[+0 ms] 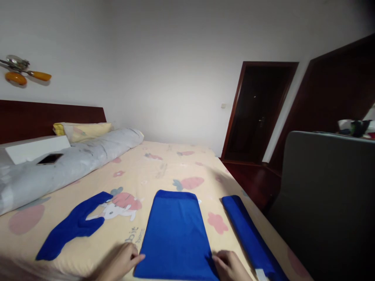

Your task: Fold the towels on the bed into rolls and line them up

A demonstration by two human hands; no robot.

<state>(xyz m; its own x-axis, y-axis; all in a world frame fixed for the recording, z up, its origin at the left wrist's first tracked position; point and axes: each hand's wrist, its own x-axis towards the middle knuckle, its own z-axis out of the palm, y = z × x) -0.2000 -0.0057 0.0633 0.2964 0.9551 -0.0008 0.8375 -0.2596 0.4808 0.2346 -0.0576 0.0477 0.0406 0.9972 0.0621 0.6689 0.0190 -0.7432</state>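
Note:
A flat rectangle of folded blue cloth (177, 230) lies in front of me on the bed, narrower toward its far end. My left hand (123, 259) is at its near left edge, thumb and fingers closed in a pinch. On the opposite edge, my right hand (230, 265) pinches the cloth, which puckers slightly there. To the left lies a forked blue cloth piece (73, 224), spread flat. Right of the rectangle is a long, narrow folded blue cloth (252, 236) with a white tag (260, 274) near its close end.
The bed's patterned sheet (164, 168) lies under everything. A long grey bolster (96, 152), a phone (50, 159), a white box (38, 149) and a yellow pillow (84, 132) are at the left. A dark chair back (325, 187) stands close on the right, beyond the bed's edge.

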